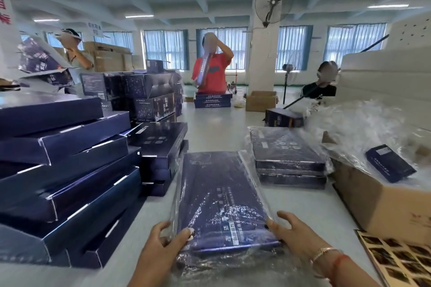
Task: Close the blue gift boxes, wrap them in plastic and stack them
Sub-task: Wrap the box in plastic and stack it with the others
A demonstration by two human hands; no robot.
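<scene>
A flat blue gift box (pixel 221 198) inside a clear plastic bag lies lengthwise in front of me. My left hand (pixel 163 240) grips its near left corner, thumb on top. My right hand (pixel 291 233) holds the near right corner through the plastic. Loose bag plastic (pixel 224 265) bunches at the near end. To the right stands a short stack of wrapped blue boxes (pixel 286 158). On the left a tall, uneven pile of unwrapped blue boxes (pixel 65 170) leans toward me.
A cardboard carton (pixel 382 202) at right holds plastic bags (pixel 363 128) and a small blue box (pixel 389 163). Printed sheets (pixel 401 261) lie at the lower right. More blue boxes (pixel 158 147) stack at centre left. Three people work further back among cartons.
</scene>
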